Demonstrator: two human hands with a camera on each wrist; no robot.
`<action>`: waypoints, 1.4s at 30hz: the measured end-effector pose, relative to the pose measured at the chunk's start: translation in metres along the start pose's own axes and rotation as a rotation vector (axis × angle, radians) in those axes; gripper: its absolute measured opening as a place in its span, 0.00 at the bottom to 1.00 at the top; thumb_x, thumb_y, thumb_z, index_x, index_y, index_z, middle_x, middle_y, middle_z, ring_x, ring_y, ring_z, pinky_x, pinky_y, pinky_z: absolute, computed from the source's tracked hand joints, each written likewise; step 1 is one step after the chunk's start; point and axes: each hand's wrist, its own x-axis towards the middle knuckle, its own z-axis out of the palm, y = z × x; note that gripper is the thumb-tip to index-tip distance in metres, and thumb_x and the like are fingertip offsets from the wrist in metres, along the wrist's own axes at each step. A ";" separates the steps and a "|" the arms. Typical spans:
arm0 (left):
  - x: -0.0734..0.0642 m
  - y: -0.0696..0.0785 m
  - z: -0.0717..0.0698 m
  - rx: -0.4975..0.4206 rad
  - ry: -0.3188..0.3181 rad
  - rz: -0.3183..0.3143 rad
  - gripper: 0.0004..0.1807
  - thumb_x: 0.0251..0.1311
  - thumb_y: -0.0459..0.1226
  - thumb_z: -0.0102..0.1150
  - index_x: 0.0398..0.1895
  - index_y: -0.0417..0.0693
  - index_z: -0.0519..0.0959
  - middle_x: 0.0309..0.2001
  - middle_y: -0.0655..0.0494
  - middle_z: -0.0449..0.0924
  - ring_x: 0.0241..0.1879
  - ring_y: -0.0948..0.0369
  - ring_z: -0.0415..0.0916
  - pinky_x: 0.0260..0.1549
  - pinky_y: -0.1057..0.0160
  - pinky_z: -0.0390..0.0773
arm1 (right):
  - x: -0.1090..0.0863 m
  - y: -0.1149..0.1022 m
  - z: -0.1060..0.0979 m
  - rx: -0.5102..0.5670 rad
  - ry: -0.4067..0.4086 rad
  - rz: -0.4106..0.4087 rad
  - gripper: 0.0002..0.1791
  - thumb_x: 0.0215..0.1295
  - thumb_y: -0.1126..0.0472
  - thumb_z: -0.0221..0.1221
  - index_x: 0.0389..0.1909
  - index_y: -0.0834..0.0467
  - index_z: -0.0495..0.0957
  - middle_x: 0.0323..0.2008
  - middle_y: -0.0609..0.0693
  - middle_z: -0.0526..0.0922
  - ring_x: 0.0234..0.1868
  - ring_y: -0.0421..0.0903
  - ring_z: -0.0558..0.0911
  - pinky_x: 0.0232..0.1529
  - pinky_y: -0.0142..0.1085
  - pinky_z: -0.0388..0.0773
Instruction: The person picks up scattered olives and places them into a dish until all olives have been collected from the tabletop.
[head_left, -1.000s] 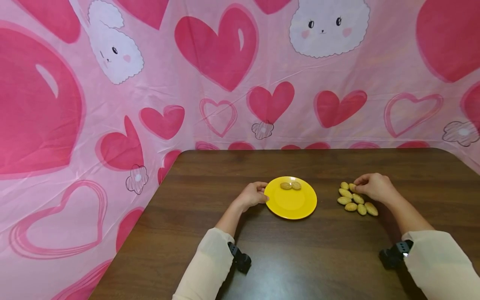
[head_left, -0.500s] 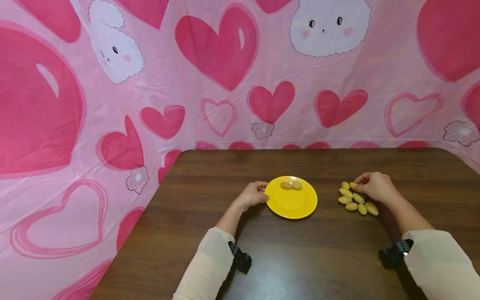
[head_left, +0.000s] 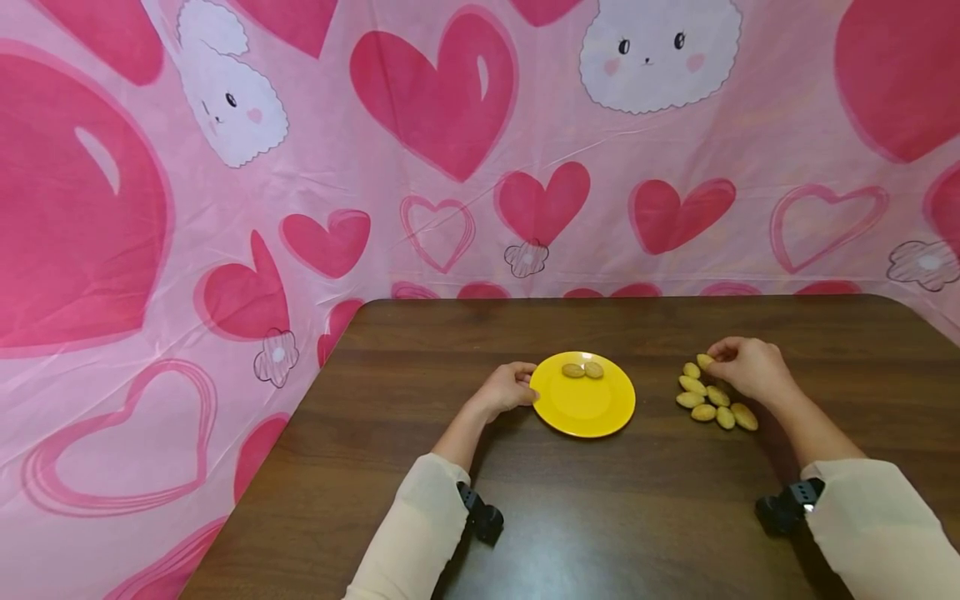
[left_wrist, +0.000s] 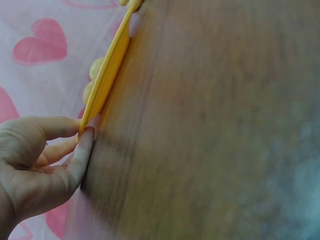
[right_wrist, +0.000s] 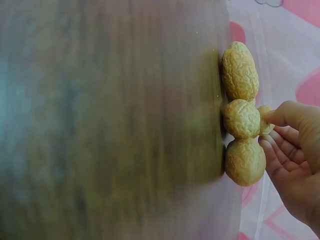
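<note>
right grip (head_left: 752,371) pinches one tan oval (head_left: 702,361) at its nine o'clock; long axis, partly finger-hidden, appears ten-to-four. left grip (head_left: 504,390) pinches yellow plate (head_left: 585,417) at the plate's nine o'clock.

1. Since half a second ago, the right hand (head_left: 752,368) has shifted slightly toward 12 o'clock, seen from the head.
2. The pinched yellow piece (head_left: 704,361) in its grip has risen the same way: earlier at 3 o'clock of the neighbouring piece (head_left: 691,370), now at 2 o'clock.
3. The gap to the lower piece (head_left: 717,396), at its 5 o'clock, has widened.
</note>
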 end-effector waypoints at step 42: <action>-0.002 0.000 0.000 0.010 0.014 0.001 0.27 0.51 0.23 0.59 0.57 0.33 0.69 0.39 0.48 0.73 0.34 0.58 0.72 0.36 0.64 0.77 | 0.008 -0.061 0.028 0.152 0.014 -0.102 0.12 0.56 0.62 0.63 0.37 0.66 0.79 0.30 0.54 0.81 0.32 0.51 0.78 0.31 0.35 0.75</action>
